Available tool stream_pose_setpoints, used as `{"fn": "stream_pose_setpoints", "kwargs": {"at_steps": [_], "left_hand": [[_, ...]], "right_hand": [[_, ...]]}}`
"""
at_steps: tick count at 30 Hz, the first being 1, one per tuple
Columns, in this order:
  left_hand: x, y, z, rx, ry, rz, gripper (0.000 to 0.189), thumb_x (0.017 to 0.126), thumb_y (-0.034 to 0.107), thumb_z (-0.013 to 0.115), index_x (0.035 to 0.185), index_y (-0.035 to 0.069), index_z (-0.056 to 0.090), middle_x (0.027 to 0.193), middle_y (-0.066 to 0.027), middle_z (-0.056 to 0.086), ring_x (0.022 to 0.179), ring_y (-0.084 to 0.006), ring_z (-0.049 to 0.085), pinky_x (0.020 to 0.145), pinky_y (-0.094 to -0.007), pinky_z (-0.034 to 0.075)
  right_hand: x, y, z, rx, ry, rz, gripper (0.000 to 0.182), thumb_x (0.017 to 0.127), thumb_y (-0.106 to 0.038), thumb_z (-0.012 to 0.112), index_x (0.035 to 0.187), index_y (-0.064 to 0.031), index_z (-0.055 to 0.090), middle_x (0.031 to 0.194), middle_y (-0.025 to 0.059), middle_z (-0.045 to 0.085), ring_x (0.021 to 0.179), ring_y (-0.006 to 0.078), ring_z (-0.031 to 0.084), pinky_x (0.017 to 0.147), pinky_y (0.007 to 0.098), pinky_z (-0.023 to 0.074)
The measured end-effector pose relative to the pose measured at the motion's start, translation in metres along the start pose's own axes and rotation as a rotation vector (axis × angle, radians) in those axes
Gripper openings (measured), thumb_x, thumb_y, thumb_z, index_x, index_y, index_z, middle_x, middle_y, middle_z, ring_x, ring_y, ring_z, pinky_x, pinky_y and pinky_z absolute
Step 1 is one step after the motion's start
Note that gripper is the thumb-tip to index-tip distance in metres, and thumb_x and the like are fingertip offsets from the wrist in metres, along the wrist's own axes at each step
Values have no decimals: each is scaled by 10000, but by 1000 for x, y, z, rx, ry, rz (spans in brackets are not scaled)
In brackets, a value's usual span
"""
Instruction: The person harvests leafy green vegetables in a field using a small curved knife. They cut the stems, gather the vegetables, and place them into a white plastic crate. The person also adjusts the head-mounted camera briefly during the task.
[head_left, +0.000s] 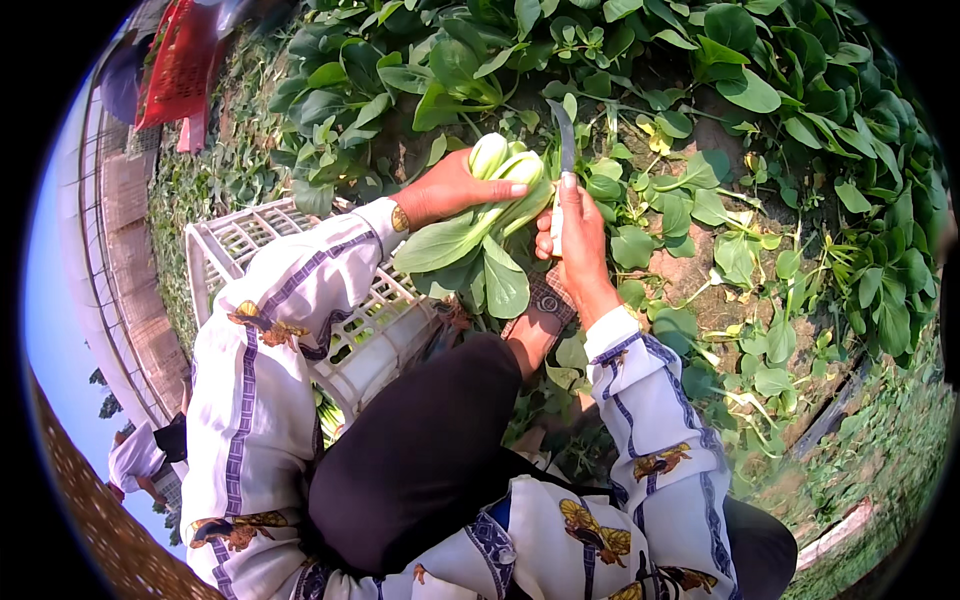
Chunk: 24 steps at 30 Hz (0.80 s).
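My left hand (452, 186) is closed around several heads of bok choy (501, 202), their pale bases turned up and their leaves hanging down towards my knee. Just right of them, my right hand (574, 232) grips the white handle of a knife (565, 139) with a curved blade pointing away from me. My thumb lies at the root of the blade. The blade stands beside the pale bases; whether it touches them I cannot tell.
A white plastic crate (367, 352) with greens inside stands under my left forearm. Growing bok choy (450, 67) fills the far side and the right. Loose leaves (739, 255) lie on the soil at right. A red crate (174, 67) is at upper left, a person (135, 461) at lower left.
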<state>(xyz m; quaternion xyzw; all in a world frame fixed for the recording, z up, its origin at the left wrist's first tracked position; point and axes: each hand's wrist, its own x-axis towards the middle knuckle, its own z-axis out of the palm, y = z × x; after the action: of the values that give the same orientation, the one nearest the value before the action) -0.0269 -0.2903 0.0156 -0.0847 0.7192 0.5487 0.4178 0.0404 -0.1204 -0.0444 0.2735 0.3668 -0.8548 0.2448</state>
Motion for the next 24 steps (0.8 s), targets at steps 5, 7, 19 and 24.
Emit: {"fn": "stream_pose_setpoints", "kwargs": {"at_steps": [5, 7, 19, 24], "left_hand": [[30, 33, -33, 867, 222, 285, 731, 673, 384, 796, 1212, 7, 476, 1036, -158, 628, 955, -221, 618, 849, -327, 475], [42, 34, -47, 1136, 241, 126, 881, 639, 405, 800, 1309, 22, 376, 986, -243, 625, 933, -363, 622, 817, -390, 485], [35, -4, -66, 1032, 353, 89, 867, 636, 366, 803, 1304, 11, 380, 1030, -239, 617, 972, -365, 606, 831, -398, 477], [29, -14, -66, 1018, 364, 109, 859, 631, 379, 802, 1292, 11, 396, 1038, -237, 615, 970, -371, 605, 825, -402, 479]], "right_hand": [[36, -2, -3, -676, 77, -278, 379, 888, -239, 525, 1196, -25, 468, 848, 185, 613, 711, 308, 603, 629, 362, 470], [49, 3, 7, -752, 85, -426, 413, 858, -192, 565, 1222, -22, 471, 908, 228, 629, 812, 374, 628, 716, 406, 491], [75, 40, -7, -754, 167, -442, 435, 877, -172, 566, 1272, -41, 439, 722, 82, 590, 506, 151, 539, 480, 304, 449], [94, 42, 10, -694, 106, -380, 421, 902, -185, 540, 1289, -56, 432, 649, 21, 525, 448, 82, 457, 395, 249, 376]]}}
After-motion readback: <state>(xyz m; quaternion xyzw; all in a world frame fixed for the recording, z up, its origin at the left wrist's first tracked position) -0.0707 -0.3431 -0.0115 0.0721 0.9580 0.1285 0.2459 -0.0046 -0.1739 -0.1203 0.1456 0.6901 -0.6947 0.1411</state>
